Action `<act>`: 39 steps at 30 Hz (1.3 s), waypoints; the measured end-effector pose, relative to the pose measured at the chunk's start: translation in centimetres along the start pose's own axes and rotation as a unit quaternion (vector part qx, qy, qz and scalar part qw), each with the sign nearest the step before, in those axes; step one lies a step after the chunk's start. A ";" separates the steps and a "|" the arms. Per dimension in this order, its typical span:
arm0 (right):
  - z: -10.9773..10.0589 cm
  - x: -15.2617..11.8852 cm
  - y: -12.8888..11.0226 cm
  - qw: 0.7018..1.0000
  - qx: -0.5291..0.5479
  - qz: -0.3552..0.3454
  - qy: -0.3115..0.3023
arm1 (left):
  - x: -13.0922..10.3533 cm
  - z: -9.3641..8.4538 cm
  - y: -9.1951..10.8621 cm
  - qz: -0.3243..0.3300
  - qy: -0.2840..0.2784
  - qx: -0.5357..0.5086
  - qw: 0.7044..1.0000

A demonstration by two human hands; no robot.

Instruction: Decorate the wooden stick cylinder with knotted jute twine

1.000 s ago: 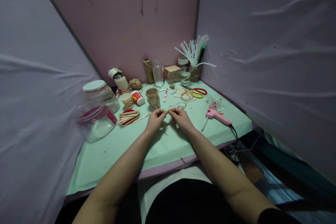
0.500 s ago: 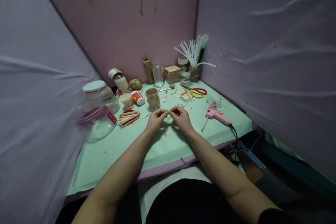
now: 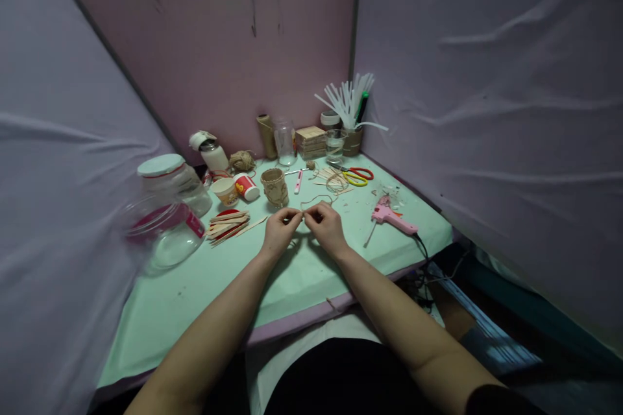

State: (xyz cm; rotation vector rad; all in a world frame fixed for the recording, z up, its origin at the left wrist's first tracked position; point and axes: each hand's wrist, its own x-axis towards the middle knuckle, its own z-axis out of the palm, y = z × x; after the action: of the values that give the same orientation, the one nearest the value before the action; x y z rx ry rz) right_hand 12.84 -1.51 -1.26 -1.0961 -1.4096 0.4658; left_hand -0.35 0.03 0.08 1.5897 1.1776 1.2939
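My left hand [image 3: 281, 231] and my right hand [image 3: 327, 228] meet over the middle of the table, fingertips almost touching. Both pinch a thin piece of twine [image 3: 318, 198], mostly hidden by my fingers; a strand of it curves away behind my right hand. Just beyond my left hand stands a cup wrapped in twine [image 3: 274, 189], with a wavy trim round its rim. Flat wooden craft sticks [image 3: 227, 225] lie in a pile left of my left hand. A pink hot glue gun [image 3: 392, 215] rests on the table to the right of my right hand.
Clear plastic jars [image 3: 168, 233] line the left edge. Farther back are paper cups [image 3: 246, 187], a twine ball [image 3: 242, 161], a glass jar [image 3: 285, 142] and a wooden block stack [image 3: 310, 141]. Scissors [image 3: 357, 175] lie by thin sticks; white glue sticks [image 3: 348, 102] stand in a holder.
The view has shifted slightly, so everything sits a little farther left. My hands stay pinched together, with the fingertips drawn a little closer.
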 end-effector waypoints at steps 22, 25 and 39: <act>0.1 0.6 1.3 0.985 0.084 0.152 -0.016 | -0.1 -0.1 -0.3 -0.027 -0.090 -0.061 0.994; 0.2 0.6 1.4 0.979 0.107 0.171 0.017 | -0.2 -0.1 -0.5 -0.033 -0.095 -0.060 0.993; -0.5 0.6 0.1 0.990 0.077 0.107 -0.046 | -0.3 -0.4 -0.1 -0.035 -0.058 -0.041 0.997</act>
State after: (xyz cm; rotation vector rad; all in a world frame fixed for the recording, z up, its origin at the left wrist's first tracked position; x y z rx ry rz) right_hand 13.41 -1.14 -0.98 -1.1161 -1.3185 0.7756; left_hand -0.77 -0.21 -0.03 1.5308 1.0851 1.1743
